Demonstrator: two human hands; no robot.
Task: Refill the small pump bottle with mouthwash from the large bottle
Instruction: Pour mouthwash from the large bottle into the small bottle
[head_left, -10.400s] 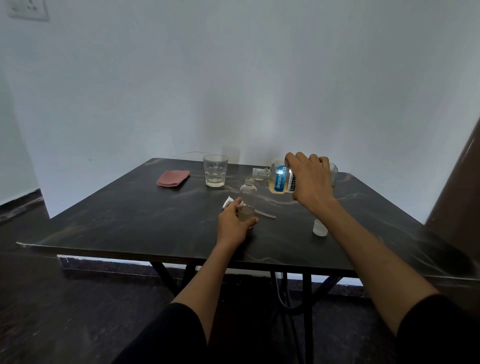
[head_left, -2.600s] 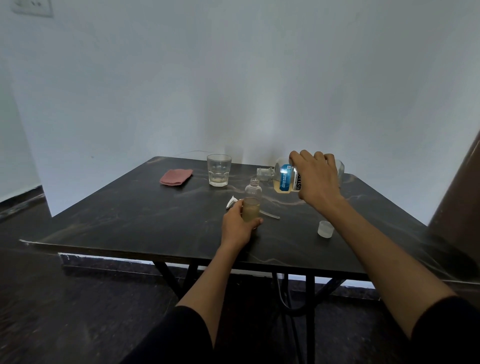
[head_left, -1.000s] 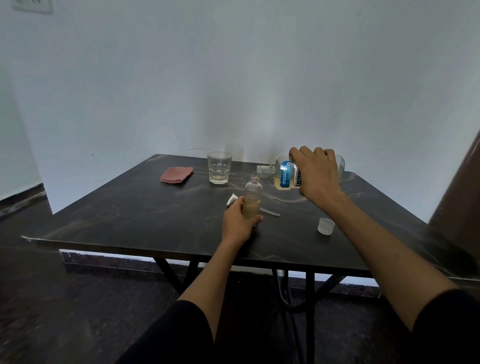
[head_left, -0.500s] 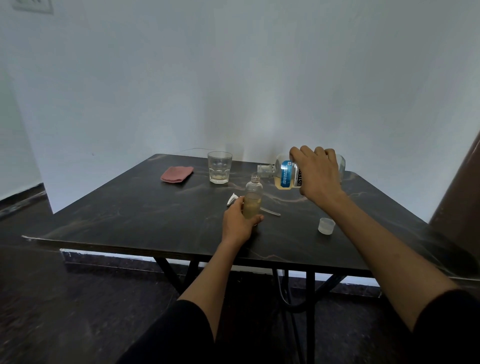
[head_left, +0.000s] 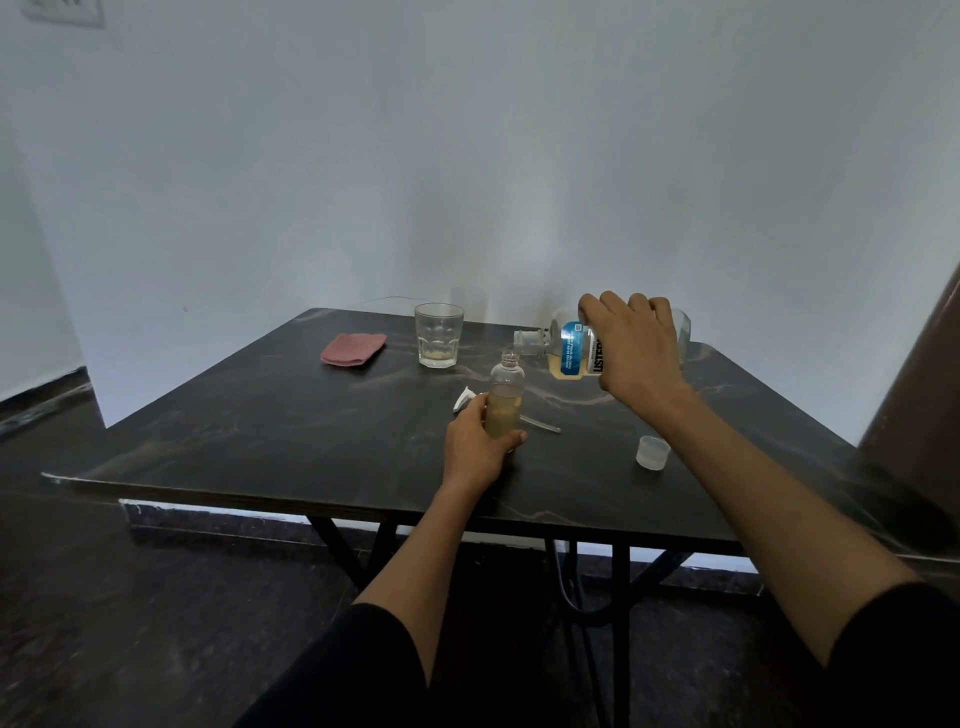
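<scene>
The small clear bottle (head_left: 505, 389) stands upright on the dark table (head_left: 270, 431), uncapped and more than half full of yellowish liquid. My left hand (head_left: 475, 447) grips its lower part. My right hand (head_left: 636, 348) holds the large mouthwash bottle (head_left: 569, 345) tipped on its side, its open neck just above and right of the small bottle's mouth. The white pump head with its tube (head_left: 465, 400) lies on the table behind the small bottle. The large bottle's cap (head_left: 652, 453) rests on the table to the right.
A glass tumbler (head_left: 439, 335) with a little liquid stands at the back. A folded pink cloth (head_left: 353, 349) lies to its left. The table's front edge runs just below my left wrist. A dark brown panel (head_left: 924, 374) rises at the right.
The liquid level in the small bottle has risen since the earliest frame. Over the last second both hands and both bottles have stayed almost still.
</scene>
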